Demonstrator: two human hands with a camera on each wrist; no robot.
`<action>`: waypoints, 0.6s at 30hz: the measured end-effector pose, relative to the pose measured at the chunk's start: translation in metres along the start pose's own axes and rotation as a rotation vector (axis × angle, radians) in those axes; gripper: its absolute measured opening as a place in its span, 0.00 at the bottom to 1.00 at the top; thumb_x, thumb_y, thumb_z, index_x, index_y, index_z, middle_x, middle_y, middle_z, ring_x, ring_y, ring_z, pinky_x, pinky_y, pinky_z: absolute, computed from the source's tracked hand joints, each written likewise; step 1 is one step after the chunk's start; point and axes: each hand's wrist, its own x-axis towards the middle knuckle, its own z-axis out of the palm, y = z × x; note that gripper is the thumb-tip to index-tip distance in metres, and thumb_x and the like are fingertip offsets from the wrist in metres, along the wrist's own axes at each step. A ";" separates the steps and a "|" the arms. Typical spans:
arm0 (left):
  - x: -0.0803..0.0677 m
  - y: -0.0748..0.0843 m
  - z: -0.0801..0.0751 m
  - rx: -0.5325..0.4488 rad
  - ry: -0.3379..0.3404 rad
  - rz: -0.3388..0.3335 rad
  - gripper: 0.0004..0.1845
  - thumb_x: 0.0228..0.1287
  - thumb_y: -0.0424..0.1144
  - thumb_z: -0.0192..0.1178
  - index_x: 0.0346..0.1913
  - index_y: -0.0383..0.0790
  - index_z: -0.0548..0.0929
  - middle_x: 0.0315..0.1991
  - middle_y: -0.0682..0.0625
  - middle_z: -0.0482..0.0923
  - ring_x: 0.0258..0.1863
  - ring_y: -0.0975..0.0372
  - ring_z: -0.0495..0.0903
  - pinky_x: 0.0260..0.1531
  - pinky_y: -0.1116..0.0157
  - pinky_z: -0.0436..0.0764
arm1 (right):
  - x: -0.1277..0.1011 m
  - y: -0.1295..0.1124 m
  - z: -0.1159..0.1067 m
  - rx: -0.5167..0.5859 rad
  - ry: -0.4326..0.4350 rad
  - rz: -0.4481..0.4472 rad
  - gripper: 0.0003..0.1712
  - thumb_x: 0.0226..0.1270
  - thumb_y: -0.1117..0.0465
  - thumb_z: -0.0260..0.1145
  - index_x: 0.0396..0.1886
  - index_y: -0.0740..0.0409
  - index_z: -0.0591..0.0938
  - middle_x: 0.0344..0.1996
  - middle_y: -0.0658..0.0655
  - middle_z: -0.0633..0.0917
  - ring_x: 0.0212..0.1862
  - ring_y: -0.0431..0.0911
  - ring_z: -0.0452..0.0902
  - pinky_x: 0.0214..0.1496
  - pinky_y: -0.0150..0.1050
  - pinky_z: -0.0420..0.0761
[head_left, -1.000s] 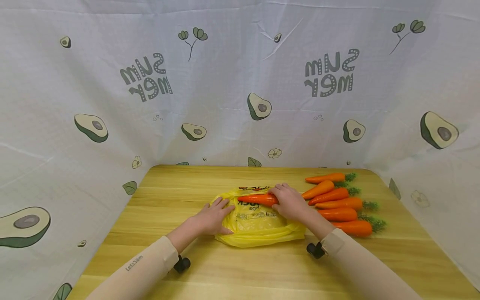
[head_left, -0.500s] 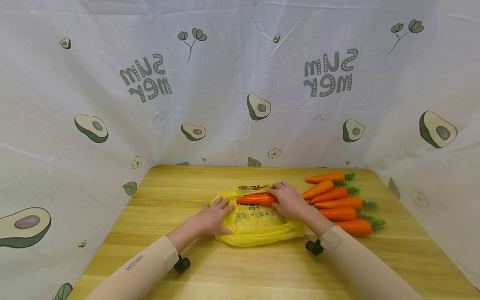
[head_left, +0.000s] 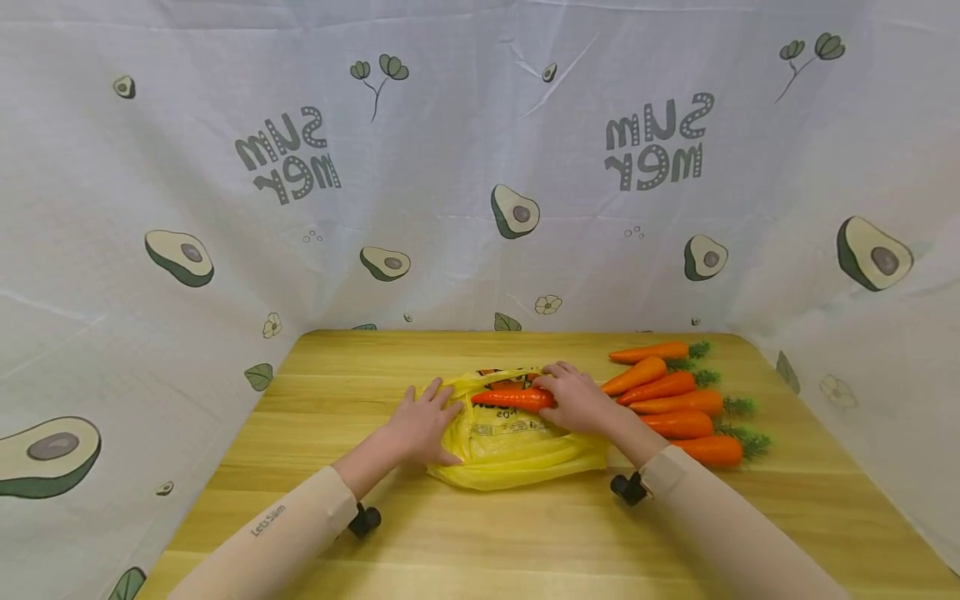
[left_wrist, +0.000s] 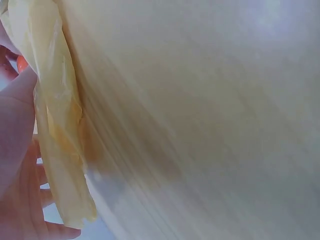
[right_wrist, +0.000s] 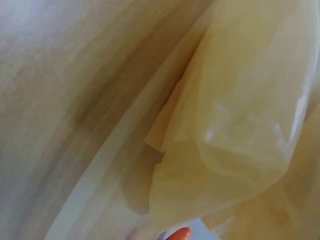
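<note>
Holding one carrot point(head_left: 513, 397) in curled fingers at the mouth of the yellow bag point(head_left: 517, 442), mid-desk, the right hand point(head_left: 577, 400) had it partly in. The left hand point(head_left: 420, 425) pressed flat on the bag's edge. Six carrots point(head_left: 675, 408) waited toward the desk's right edge.

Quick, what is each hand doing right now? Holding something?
Left hand: open, fingers lying flat on the yellow bag.
Right hand: fingers curled round a carrot at the bag's top edge.
</note>
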 end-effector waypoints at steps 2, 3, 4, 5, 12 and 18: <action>0.000 0.000 0.000 0.017 -0.005 -0.003 0.53 0.54 0.75 0.62 0.77 0.51 0.64 0.79 0.44 0.55 0.80 0.45 0.49 0.70 0.35 0.58 | 0.000 0.000 -0.001 0.017 -0.024 0.006 0.27 0.65 0.52 0.72 0.62 0.56 0.81 0.68 0.65 0.74 0.73 0.66 0.62 0.67 0.69 0.67; 0.000 0.000 -0.001 0.029 -0.006 -0.004 0.53 0.54 0.76 0.62 0.78 0.51 0.64 0.80 0.44 0.55 0.80 0.45 0.49 0.71 0.35 0.58 | 0.000 0.000 -0.001 0.020 -0.029 0.006 0.27 0.65 0.52 0.71 0.62 0.56 0.81 0.69 0.65 0.73 0.74 0.65 0.61 0.66 0.70 0.68; 0.000 0.000 -0.001 0.041 -0.005 -0.003 0.53 0.54 0.76 0.61 0.78 0.51 0.64 0.80 0.44 0.54 0.80 0.46 0.48 0.71 0.35 0.57 | 0.000 0.000 -0.002 0.024 -0.031 0.006 0.27 0.65 0.52 0.71 0.62 0.56 0.81 0.69 0.65 0.73 0.74 0.64 0.61 0.66 0.70 0.68; 0.000 0.001 -0.002 0.052 0.001 0.001 0.53 0.54 0.76 0.61 0.77 0.51 0.64 0.80 0.45 0.54 0.80 0.46 0.48 0.71 0.35 0.57 | 0.000 0.000 -0.002 0.026 -0.030 0.006 0.27 0.65 0.52 0.71 0.62 0.56 0.81 0.70 0.65 0.73 0.74 0.63 0.62 0.65 0.69 0.69; 0.003 0.006 -0.006 0.087 0.095 0.121 0.50 0.53 0.72 0.67 0.75 0.50 0.69 0.79 0.45 0.56 0.80 0.48 0.49 0.75 0.40 0.53 | -0.001 0.001 -0.001 0.016 0.012 0.027 0.26 0.62 0.51 0.73 0.59 0.53 0.84 0.59 0.58 0.77 0.59 0.54 0.67 0.53 0.56 0.77; 0.006 0.007 -0.006 0.011 0.109 0.184 0.45 0.52 0.63 0.73 0.71 0.45 0.75 0.75 0.42 0.65 0.75 0.48 0.63 0.73 0.51 0.65 | -0.001 0.001 -0.002 0.048 -0.024 0.020 0.25 0.62 0.52 0.72 0.59 0.53 0.83 0.52 0.55 0.79 0.50 0.51 0.69 0.42 0.48 0.76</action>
